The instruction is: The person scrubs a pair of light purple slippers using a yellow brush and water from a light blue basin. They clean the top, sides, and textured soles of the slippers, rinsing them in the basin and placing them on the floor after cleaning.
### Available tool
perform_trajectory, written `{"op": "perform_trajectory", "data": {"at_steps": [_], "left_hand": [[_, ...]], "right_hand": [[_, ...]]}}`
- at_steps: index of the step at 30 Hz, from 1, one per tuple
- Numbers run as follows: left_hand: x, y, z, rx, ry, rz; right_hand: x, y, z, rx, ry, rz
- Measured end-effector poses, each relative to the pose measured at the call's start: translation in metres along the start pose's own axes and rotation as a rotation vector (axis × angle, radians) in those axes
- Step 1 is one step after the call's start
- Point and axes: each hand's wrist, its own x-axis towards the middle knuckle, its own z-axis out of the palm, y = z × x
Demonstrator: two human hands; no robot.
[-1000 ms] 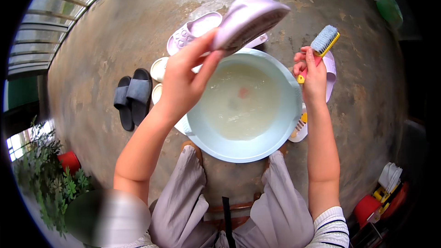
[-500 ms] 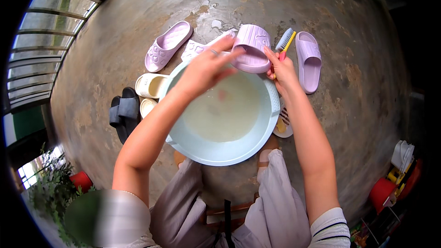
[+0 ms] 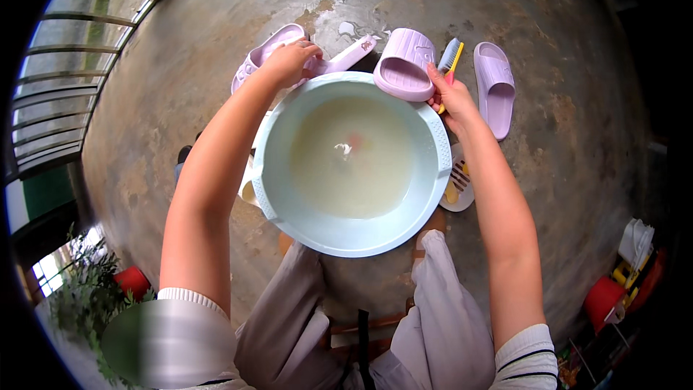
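In my right hand (image 3: 449, 99) are a lilac slide slipper (image 3: 404, 72) and a scrub brush (image 3: 451, 58) with blue bristles and a yellow and pink handle. The slipper's open toe faces me, just over the far rim of a pale blue basin (image 3: 351, 245). Cloudy water fills the basin's bottom. Beyond that rim, my left hand (image 3: 289, 63) has its fingers curled over the front of a second lilac slipper (image 3: 350, 56); they partly hide it. A third lilac slipper (image 3: 267, 47) lies behind this hand, and a fourth (image 3: 495, 94) rests right of the brush.
A white oval slotted piece with yellow on it (image 3: 460, 180) lies right of the basin. Cream slippers (image 3: 247, 189) and dark slippers (image 3: 182, 159) are mostly hidden behind my left arm. A plant (image 3: 79, 303) and red container (image 3: 131, 283) stand lower left; a red bucket (image 3: 603, 302) lower right.
My left hand has moved away from the held slipper, left and outward, onto the slipper behind the basin. My right hand still holds its slipper and brush, slightly farther out.
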Motion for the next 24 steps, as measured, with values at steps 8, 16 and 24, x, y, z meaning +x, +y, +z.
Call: {"op": "perform_trajectory", "data": {"at_steps": [8, 16, 24], "left_hand": [[0.029, 0.002, -0.047, -0.131, 0.227, 0.009], [0.029, 0.060, -0.092, -0.147, 0.131, -0.039], [0.062, 0.042, -0.080, -0.183, 0.087, -0.284]], "right_hand": [[0.002, -0.001, -0.011, 0.169, -0.021, 0.042], [-0.041, -0.020, -0.005, 0.500, -0.258, 0.101], [-0.058, -0.009, -0.007, 0.832, -0.521, 0.121]]}}
